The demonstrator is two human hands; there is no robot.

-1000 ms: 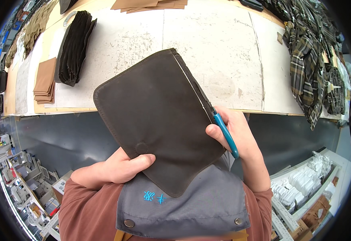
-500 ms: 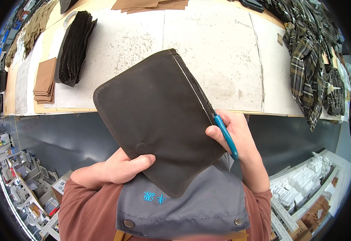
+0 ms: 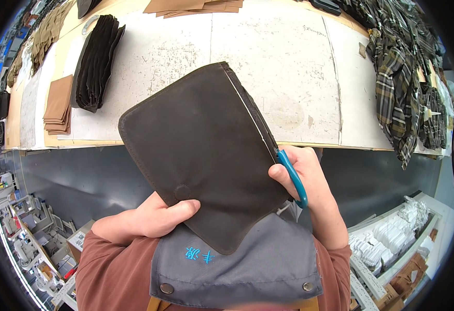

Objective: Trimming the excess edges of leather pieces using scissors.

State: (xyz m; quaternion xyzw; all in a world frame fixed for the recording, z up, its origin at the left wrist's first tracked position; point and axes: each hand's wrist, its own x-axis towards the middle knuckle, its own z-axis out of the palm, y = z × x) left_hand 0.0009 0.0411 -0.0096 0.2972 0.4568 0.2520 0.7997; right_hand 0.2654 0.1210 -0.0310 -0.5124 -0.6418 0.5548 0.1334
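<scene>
A dark brown leather-like panel (image 3: 201, 150) with rounded corners and stitched edges is tilted in front of me, over the table's front edge. A round mark shows near its lower left side. My left hand (image 3: 172, 213) grips that side, thumb on top and fingers hidden underneath. On the panel's right edge, along a thin pale line, my right hand (image 3: 299, 173) is closed around scissors with teal handles (image 3: 293, 179). Their blades are mostly hidden by the panel, so how far they are apart cannot be seen.
On the white-covered table (image 3: 279, 78) stands a thick stack of dark folded pieces (image 3: 97, 62), beside tan pieces (image 3: 58, 106). More tan sheets (image 3: 193, 6) lie at the far edge. Plaid fabric (image 3: 393, 98) hangs over the right end. White bundles (image 3: 390, 233) sit on a lower-right shelf.
The scissors handles and my right hand have shifted slightly. The panel's upper left part has moved a touch left. My left hand keeps its hold.
</scene>
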